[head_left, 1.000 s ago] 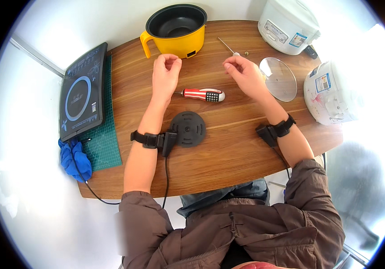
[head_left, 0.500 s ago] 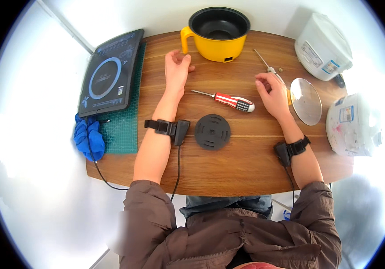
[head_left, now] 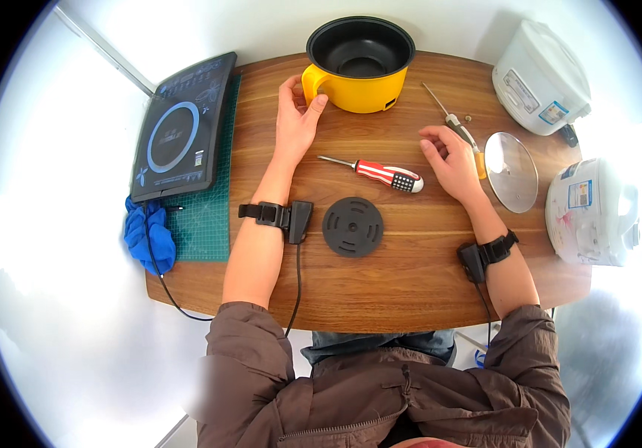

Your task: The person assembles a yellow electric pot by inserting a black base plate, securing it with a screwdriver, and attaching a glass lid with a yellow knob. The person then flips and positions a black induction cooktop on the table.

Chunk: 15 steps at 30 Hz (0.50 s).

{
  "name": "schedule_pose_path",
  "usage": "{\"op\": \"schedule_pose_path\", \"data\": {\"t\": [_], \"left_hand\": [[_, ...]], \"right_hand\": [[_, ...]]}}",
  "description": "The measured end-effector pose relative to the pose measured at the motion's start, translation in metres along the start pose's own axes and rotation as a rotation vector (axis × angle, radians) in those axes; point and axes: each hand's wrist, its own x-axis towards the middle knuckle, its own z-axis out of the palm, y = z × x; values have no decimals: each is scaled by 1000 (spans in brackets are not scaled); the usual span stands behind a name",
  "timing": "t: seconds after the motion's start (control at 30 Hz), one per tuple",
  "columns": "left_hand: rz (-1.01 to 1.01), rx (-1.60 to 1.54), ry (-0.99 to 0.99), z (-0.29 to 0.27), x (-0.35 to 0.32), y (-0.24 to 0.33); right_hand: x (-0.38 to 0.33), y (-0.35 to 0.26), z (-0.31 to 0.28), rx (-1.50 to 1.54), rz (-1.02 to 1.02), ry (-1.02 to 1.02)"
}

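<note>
A person's left hand (head_left: 296,119) reaches to the far side of a wooden tabletop (head_left: 403,276), its fingers (head_left: 319,104) wrapped around the handle of a yellow electric pot (head_left: 358,63) that stands upright at the far edge. The right hand (head_left: 449,158) rests on the wood with its fingers loosely apart, gripping nothing, just right of a red-handled screwdriver (head_left: 380,173) and touching a thinner screwdriver (head_left: 455,127). A black round plate (head_left: 352,226) lies near the person between the forearms. A glass lid (head_left: 511,172) lies to the right, an induction cooker (head_left: 179,127) to the left on a green mat (head_left: 209,224).
</note>
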Motion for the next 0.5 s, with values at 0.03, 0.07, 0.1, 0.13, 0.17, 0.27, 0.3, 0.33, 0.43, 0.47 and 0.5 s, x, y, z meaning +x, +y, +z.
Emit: {"op": "schedule_pose_path", "data": {"t": [0.03,0.07,0.1,0.13,0.17,0.27,0.3,0.33,0.43,0.47,0.5], "left_hand": [[74,22,31,1,1,-7],[148,45,62,0,1,-12],[160,46,78,2,1,-10],[171,47,94,3,0,-8],[183,49,110,4,-1,-5],[190,120,85,-1,-5,8],[211,127,80,0,-8,15],[304,272,163,3,-10,23],[537,607,331,8,-12,41],[589,649,332,10,-11,46],[643,699,337,8,-10,49]], "right_hand": [[0,-2,1,0,3,-5],[1,-3,2,1,6,-11],[1,-2,1,0,10,-20],[0,-2,1,-1,13,-30],[0,-1,0,-1,16,-39],[0,-3,1,-13,24,-51],[0,-3,0,-20,23,-54],[0,-4,0,-26,21,-57],[0,-3,-1,-41,24,-58],[-1,-3,-2,-45,27,-57],[0,-4,-1,-45,25,-63]]}}
